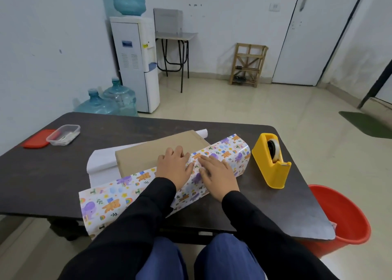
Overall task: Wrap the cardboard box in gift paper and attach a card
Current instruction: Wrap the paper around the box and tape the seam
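A flat brown cardboard box (pixel 148 152) lies on the dark table (pixel 42 173), on a sheet of gift paper (pixel 106 201) printed with bears and purple animals. The paper's near side is folded up over the box's near edge; its white underside shows at the left. My left hand (pixel 172 166) lies flat on the box top, fingers at the paper's edge. My right hand (pixel 218 174) presses the folded paper down with straight fingers. No card can be made out.
A yellow tape dispenser (pixel 272 161) stands to the right of the box. At the far left a clear plastic container (pixel 63 134) sits beside its red lid (pixel 37 140). A red bucket (pixel 343 218) stands on the floor past the table's right corner.
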